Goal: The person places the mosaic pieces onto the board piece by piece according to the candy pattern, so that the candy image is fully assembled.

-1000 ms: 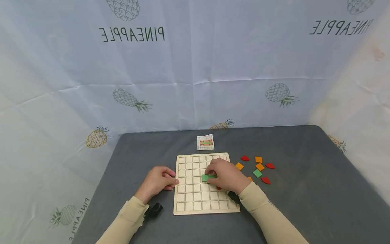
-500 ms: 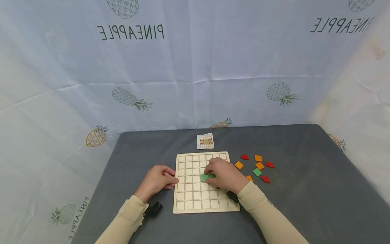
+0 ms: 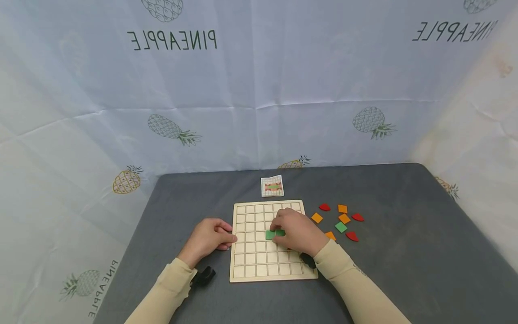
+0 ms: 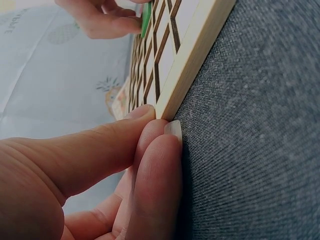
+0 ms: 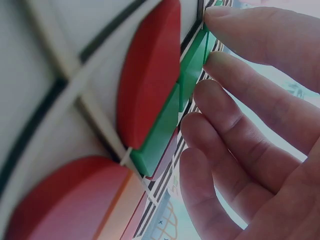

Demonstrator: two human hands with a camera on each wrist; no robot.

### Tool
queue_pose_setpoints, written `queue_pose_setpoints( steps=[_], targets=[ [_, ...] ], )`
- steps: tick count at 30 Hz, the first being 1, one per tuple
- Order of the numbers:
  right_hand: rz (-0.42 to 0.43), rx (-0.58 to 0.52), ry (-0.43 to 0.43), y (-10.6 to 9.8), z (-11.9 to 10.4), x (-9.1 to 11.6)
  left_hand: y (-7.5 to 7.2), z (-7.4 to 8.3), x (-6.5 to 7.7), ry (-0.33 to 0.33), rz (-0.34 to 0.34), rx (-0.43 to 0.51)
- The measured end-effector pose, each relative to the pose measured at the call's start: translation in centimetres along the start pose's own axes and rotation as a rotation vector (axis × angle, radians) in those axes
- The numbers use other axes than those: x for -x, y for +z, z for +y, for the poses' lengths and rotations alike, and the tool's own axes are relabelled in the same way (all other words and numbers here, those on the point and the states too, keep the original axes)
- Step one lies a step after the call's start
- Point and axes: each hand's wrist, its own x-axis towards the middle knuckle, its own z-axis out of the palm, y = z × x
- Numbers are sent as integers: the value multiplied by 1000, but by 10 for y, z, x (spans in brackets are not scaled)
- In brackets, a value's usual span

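Note:
In the head view, my left hand point(image 3: 208, 236) holds the left edge of a wooden grid board point(image 3: 251, 272). The left wrist view shows thumb and fingertips pinching that edge point(image 4: 172, 102). My right hand point(image 3: 297, 230) is over the board's middle, thumb and index finger on a green square tile point(image 3: 279, 233). Another green tile point(image 3: 270, 235) lies just left of it. From the right wrist, green tiles point(image 5: 160, 132) form a row beside a red curved piece point(image 5: 152, 75). A second red curved piece point(image 5: 70, 195) adjoins an orange piece point(image 5: 120, 200). My right hand hides part of this from the head.
Right of the board lie loose orange squares point(image 3: 344, 218), red curved pieces point(image 3: 358, 217) and one green square point(image 3: 341, 227). Behind the board sits a small pattern card point(image 3: 272, 186). A pineapple-print cloth point(image 3: 259, 135) hangs behind the dark table point(image 3: 388, 270).
The whole head view has shifted very slightly upward. Both hands and the board keep nearly the same places relative to each other, with the right hand still at the green tiles.

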Motion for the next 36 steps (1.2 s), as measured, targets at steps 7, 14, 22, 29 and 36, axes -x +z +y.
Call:
queue_pose_setpoints(
  steps=[7, 14, 22, 29, 36],
  targets=[
    [-2, 7, -1, -1, 0, 0, 1, 0, -1, -2, -3, 7],
    [-1, 14, 10, -6, 2, 3, 2, 3, -2, 12, -13, 5],
    [4, -52, 92, -22, 21, 18, 1, -1, 0, -9, -8, 0],
    [39, -5, 250, -52, 70, 65, 1, -3, -1, -6, -11, 0],
    [73, 64, 356, -64, 106, 107, 1, -2, 0, -9, -9, -10]
  ],
)
